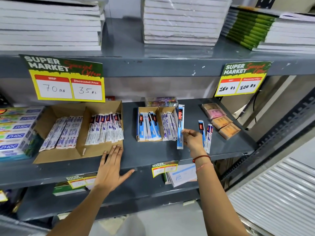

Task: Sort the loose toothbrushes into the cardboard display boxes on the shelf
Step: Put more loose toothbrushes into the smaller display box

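Both forearms reach up from the bottom of the view to the grey shelf [153,155]. Left hand [110,167] lies flat and open, gripping nothing, its fingertips touching the front edge of the large cardboard box [56,154], whose two compartments already hold rows of packaged toothbrushes. Right hand [193,139] pinches one blue-packed toothbrush [180,126] between thumb and fingers, held upright. Just left of that grip stands the small cardboard box [148,110], both compartments well stocked (blue packs in one, white in the other). Immediately right of the grip, two loose toothbrushes [206,137] lie on the bare shelf, partly hidden behind the hand. Assessment: sorting appears largely complete; outstanding are the pack in hand and those two loose packs. Whether further strays lie behind the hand cannot be determined. Pink and orange packets [221,121] farther right seem unrelated to the task.
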Available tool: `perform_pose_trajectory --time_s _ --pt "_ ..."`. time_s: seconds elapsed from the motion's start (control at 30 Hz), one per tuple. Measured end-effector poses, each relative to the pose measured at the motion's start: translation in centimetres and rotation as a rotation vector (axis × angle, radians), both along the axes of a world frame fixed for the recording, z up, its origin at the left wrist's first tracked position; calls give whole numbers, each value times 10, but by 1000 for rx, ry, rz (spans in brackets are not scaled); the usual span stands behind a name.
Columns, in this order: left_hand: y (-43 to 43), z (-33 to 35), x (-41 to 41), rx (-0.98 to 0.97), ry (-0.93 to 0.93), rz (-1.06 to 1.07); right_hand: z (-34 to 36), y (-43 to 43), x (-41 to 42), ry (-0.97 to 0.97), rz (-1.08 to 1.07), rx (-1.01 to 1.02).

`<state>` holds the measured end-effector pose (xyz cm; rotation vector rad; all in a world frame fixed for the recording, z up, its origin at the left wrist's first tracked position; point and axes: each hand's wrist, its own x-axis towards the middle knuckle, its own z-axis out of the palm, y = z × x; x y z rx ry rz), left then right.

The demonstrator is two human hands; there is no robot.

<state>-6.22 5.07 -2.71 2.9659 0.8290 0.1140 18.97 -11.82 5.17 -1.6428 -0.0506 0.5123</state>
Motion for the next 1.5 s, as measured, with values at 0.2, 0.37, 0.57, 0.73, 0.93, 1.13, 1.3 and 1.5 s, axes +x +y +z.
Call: perform_pose_trajectory --time_s 0.2,0.37,0.57,0.73,0.93,1.13,1.3,1.5 --pt "0 1 -1 -9 13 -7 -2 15 -10 -47 54 -29" --pt "1 3 -2 -5 4 -9 -2 36 -23 -93 80 -83" --pt "2 4 -5 -19 -34 -26 23 57 -33 -459 152 -351" --pt "2 3 -4 -31 -59 -33 31 94 -27 -735 368 -630" --pt "3 0 -4 -27 -71 -43 23 120 -22 -762 542 -825" --pt "4 -2 -5 -12 -79 -58 10 129 -25 -830 602 -961" --pt "4 -3 -5 -16 -89 -62 16 133 -23 -942 600 -1004" --pt "3 -4 -4 -11 -105 -63 24 139 -3 -1060 1040 -930"
